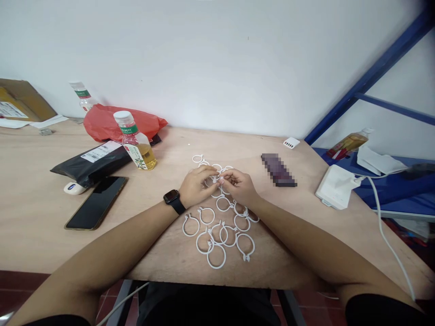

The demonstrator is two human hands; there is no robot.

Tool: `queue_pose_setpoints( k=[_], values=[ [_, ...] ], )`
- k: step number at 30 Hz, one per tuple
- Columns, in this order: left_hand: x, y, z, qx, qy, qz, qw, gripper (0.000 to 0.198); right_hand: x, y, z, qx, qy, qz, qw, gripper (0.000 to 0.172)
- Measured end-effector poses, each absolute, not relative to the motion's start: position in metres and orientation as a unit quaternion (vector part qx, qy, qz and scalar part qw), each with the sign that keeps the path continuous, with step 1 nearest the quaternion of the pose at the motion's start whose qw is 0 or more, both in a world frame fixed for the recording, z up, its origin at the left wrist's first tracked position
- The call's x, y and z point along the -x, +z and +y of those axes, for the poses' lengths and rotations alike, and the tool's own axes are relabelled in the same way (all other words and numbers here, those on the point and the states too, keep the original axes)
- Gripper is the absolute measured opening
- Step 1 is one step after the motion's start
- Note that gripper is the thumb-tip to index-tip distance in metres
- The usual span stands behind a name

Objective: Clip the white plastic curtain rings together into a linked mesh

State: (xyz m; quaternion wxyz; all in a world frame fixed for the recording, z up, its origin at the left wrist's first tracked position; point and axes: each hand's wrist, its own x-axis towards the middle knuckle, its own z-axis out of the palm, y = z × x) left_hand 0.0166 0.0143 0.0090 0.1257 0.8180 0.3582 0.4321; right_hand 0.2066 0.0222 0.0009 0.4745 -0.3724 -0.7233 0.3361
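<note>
Rings [217, 245] of white plastic lie from the middle of our table [159, 181] toward its near edge. Above them our left hand [200, 184] and right hand [240, 186] meet, fingers curled nearly closed, thumbs and fingertips together pinching a small white piece [215, 179].

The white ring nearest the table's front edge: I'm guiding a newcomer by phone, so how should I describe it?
On the wooden table, find the white rings scattered between the left forearm and right forearm. Follow them toward the table's front edge. The wanted ring is last, closer to that edge than any neighbour.
</note>
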Motion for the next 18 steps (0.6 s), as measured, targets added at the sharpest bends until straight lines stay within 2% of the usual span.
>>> queue_pose_setpoints(
  k=[10,18],
  values=[
    [-0.0137,0.0046,0.0159,-0.808,0.475,0.335,0.100,0.018,-0.2114,0.0034,0.0238,0.329,0.298,-0.777,0.447,0.019],
    [-0.0123,0.0041,0.0161,-0.820,0.472,0.311,0.088,0.018,-0.2127,0.0032,0.0239,0.323,0.338,-0.760,0.452,0.022]
  ],
)
